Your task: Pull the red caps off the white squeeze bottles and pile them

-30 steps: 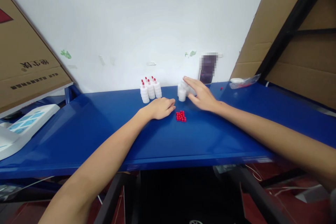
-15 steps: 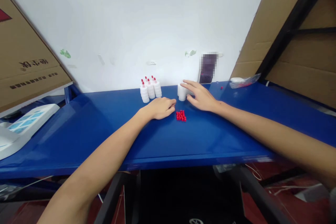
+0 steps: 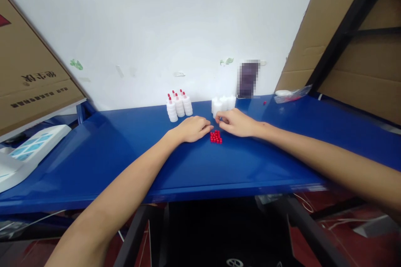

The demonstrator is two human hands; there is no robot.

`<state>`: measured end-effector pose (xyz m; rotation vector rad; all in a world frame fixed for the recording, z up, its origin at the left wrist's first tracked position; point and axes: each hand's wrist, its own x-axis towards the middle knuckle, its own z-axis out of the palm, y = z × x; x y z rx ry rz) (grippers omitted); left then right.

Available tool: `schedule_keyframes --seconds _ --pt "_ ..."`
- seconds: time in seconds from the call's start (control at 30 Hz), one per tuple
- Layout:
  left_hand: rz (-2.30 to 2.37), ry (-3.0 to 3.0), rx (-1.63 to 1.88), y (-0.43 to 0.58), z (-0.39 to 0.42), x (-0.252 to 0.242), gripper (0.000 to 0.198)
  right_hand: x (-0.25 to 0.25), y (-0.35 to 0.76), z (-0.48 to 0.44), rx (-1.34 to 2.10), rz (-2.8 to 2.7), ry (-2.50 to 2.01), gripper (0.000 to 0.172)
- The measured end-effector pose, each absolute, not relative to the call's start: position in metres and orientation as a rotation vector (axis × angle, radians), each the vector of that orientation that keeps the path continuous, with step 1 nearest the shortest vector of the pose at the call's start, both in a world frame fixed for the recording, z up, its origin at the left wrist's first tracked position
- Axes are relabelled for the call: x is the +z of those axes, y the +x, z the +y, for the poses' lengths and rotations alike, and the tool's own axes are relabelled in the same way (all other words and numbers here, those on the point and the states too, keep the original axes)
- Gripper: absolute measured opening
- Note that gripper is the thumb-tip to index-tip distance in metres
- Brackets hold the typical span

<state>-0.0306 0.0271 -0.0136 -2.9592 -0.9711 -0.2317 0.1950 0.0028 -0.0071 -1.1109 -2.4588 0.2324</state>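
My left hand (image 3: 194, 129) rests low over the blue table, its fingers curled and pressed together just left of a cluster of small red caps (image 3: 216, 137). Whatever might be between those fingertips is hidden. My right hand (image 3: 236, 122) hovers behind and right of the caps, fingers bent, with a gap between thumb and forefinger and nothing visible in it. Right behind it stands a group of white plastic bottles (image 3: 217, 107) without red tips. Behind my left hand several white squeeze bottles (image 3: 179, 107) with pointed red-capped nozzles stand upright together.
The blue table (image 3: 194, 164) meets a white wall (image 3: 150, 29). A pixelated dark device (image 3: 248, 79) leans there. Farther right lie a single red cap (image 3: 265, 102) and a clear plastic bag (image 3: 293, 95). A white appliance (image 3: 34, 150) and a cardboard box (image 3: 34, 71) stand left.
My right hand has drawn back from over the white bottles toward the red caps, its fingers curling in. More of the bottles now show. My left hand's fingertips have shifted slightly right.
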Motion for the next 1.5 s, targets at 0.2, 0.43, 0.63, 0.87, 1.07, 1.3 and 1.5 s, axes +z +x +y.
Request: schedule_keyframes --seconds 0.2,0.43,0.63,0.87,1.07,1.3,1.5 --pt "-0.974 -2.978 -0.26 -0.031 0.029 -0.016 0.044 -0.011 0.192 0.004 0.39 -2.456 -1.082 0.015" --pt "-1.014 -3.028 -0.314 -0.033 0.029 -0.015 0.04 -0.01 0.19 0.002 0.463 -2.495 -1.064 0.017" --pt "-1.029 -3.097 -0.388 -0.033 0.028 -0.013 0.026 -0.012 0.191 0.004 0.554 -2.487 -1.044 0.016" --pt "-1.227 -3.212 -0.499 -0.032 0.029 -0.013 0.018 -0.011 0.19 0.005 0.641 -2.474 -1.036 0.012" --pt "-1.247 -3.268 -0.563 -0.033 0.029 -0.013 0.019 -0.01 0.19 0.004 0.707 -2.463 -1.037 0.013" --pt "-1.185 -3.311 -0.605 -0.032 0.03 -0.013 0.022 -0.008 0.191 0.006 0.732 -2.474 -1.018 0.019" --pt "-1.177 -3.369 -0.643 -0.029 0.027 -0.013 0.024 -0.002 0.193 0.005 0.762 -2.446 -1.077 0.019"
